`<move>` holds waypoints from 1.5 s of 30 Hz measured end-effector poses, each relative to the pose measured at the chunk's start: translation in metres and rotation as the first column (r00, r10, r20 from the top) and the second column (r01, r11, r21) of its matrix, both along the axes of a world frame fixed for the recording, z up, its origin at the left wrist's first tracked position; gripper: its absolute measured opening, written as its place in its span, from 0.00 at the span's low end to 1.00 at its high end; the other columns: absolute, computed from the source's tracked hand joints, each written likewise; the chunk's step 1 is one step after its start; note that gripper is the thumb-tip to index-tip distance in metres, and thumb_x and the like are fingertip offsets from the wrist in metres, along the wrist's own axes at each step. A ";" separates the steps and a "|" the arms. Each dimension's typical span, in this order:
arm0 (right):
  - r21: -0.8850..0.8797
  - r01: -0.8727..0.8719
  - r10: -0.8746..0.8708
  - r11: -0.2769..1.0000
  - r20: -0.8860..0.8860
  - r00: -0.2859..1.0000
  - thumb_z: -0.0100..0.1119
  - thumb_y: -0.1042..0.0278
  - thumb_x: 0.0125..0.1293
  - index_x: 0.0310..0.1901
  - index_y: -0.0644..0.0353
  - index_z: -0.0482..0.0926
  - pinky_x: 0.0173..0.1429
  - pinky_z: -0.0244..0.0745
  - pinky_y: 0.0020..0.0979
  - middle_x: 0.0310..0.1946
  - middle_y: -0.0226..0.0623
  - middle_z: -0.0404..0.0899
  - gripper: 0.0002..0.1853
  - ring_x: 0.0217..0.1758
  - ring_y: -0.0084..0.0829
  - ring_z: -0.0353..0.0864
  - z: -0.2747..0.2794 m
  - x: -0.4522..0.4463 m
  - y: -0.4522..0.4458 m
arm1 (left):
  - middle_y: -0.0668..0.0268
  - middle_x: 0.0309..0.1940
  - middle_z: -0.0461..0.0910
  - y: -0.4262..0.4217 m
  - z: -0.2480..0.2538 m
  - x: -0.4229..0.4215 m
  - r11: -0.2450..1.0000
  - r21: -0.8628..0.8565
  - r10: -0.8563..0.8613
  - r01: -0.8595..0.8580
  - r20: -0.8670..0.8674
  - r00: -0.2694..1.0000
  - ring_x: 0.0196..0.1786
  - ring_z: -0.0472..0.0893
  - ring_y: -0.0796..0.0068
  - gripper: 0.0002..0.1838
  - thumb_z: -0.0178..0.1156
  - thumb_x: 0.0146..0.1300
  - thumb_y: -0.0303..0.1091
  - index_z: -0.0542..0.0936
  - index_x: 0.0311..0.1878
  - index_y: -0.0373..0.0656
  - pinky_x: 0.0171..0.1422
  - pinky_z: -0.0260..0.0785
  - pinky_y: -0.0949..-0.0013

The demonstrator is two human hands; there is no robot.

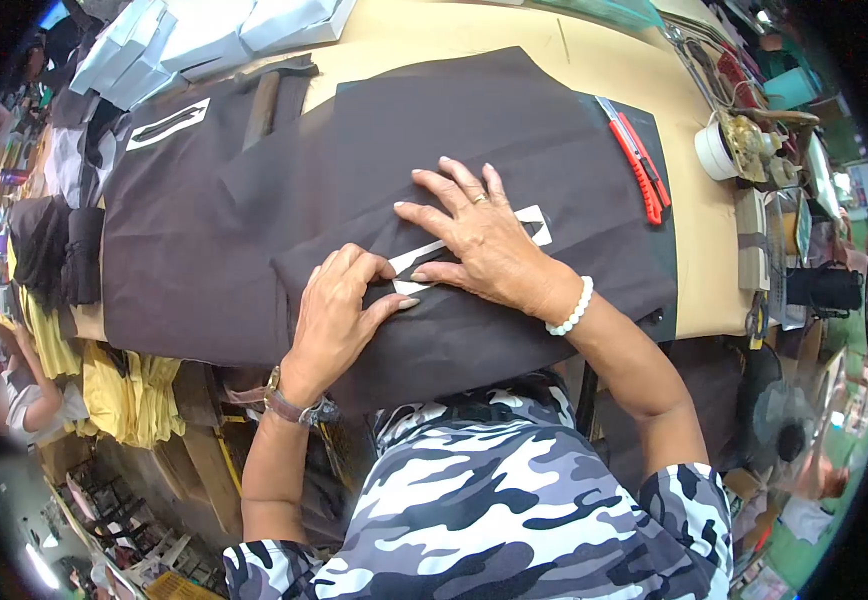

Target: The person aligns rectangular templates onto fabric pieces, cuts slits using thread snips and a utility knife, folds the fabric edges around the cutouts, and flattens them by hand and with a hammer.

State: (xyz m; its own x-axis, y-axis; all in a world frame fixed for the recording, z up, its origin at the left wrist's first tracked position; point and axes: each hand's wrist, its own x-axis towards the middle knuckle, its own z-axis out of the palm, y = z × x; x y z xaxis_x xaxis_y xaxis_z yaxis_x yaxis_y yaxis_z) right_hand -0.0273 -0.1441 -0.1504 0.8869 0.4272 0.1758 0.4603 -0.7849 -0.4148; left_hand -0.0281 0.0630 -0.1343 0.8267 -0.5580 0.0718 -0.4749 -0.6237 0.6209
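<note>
A dark brown fabric piece (374, 130) lies spread in front of me. On it is a narrow white strip (531, 214) with a dark slot along its middle, partly covered by my right hand. My left hand (339, 310) is closed at the strip's left end, with its curled fingers and thumb on either edge of it. Spread out, my right hand (484, 240) presses flat over the strip, its thumb close to the left hand's fingertips. A similar white strip with a dark slot (168, 124) is on the fabric at the upper left.
A red utility knife (639, 165) lies on the right side, by the edge of a dark green mat (666, 260). White paper-like bundles (214, 35) are at the back left. A white cup (716, 150) stands at the right. Yellow cloth (119, 395) hangs at the left, beyond which is another person (39, 400).
</note>
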 end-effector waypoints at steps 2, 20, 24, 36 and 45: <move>0.004 -0.031 0.031 1.000 0.004 1.000 0.63 0.50 0.54 0.61 0.49 0.68 0.70 0.43 0.60 0.66 0.41 0.58 0.32 0.71 0.48 0.50 0.000 -0.001 0.005 | 0.64 0.33 0.72 0.000 0.000 0.000 1.000 -0.005 0.003 -0.003 -0.022 1.000 0.39 0.73 0.62 0.15 0.68 0.48 0.35 0.75 0.36 0.41 0.45 0.64 0.62; 0.039 -0.034 0.033 0.999 0.026 0.999 0.63 0.41 0.51 0.64 0.55 0.64 0.71 0.41 0.58 0.65 0.47 0.59 0.41 0.72 0.50 0.50 -0.004 -0.003 0.001 | 0.53 0.48 0.77 0.037 -0.017 -0.021 0.891 -0.032 0.452 -0.453 0.168 0.876 0.50 0.77 0.58 0.19 0.63 0.57 0.35 0.76 0.48 0.32 0.55 0.67 0.63; 0.148 0.061 -0.053 0.987 -0.055 0.997 0.63 0.39 0.52 0.63 0.57 0.64 0.71 0.42 0.56 0.65 0.49 0.58 0.42 0.72 0.53 0.50 0.002 0.009 0.006 | 0.56 0.39 0.80 0.030 -0.012 -0.026 0.854 -0.120 0.520 -0.506 0.146 0.842 0.44 0.80 0.61 0.12 0.62 0.57 0.29 0.80 0.43 0.34 0.53 0.69 0.66; -0.147 -0.218 0.166 0.965 -0.302 0.939 0.60 0.66 0.55 0.35 0.61 0.81 0.46 0.74 0.37 0.32 0.43 0.80 0.09 0.38 0.42 0.80 0.089 0.082 0.010 | 0.65 0.41 0.82 0.173 0.052 -0.041 0.410 -0.659 0.908 -0.631 0.227 0.352 0.42 0.78 0.78 0.10 0.57 0.62 0.22 0.81 0.46 0.35 0.51 0.70 0.75; 0.030 -0.177 0.179 0.984 -0.042 0.983 0.49 0.43 0.64 0.54 0.66 0.69 0.60 0.63 0.46 0.51 0.50 0.71 0.31 0.58 0.49 0.68 0.032 0.070 0.126 | 0.64 0.48 0.77 0.245 0.054 -0.128 0.222 -0.780 0.915 -0.585 -0.041 0.402 0.49 0.74 0.77 0.13 0.53 0.67 0.27 0.75 0.52 0.32 0.58 0.65 0.72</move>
State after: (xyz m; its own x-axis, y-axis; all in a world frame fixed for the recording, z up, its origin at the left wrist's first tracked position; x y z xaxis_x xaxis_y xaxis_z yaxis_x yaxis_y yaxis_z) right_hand 0.0426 -0.0184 -0.1181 0.8042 0.5747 0.1516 0.5726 -0.6807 -0.4569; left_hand -0.1562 0.3076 -0.0800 0.6083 0.6564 0.4462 -0.2632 -0.3634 0.8937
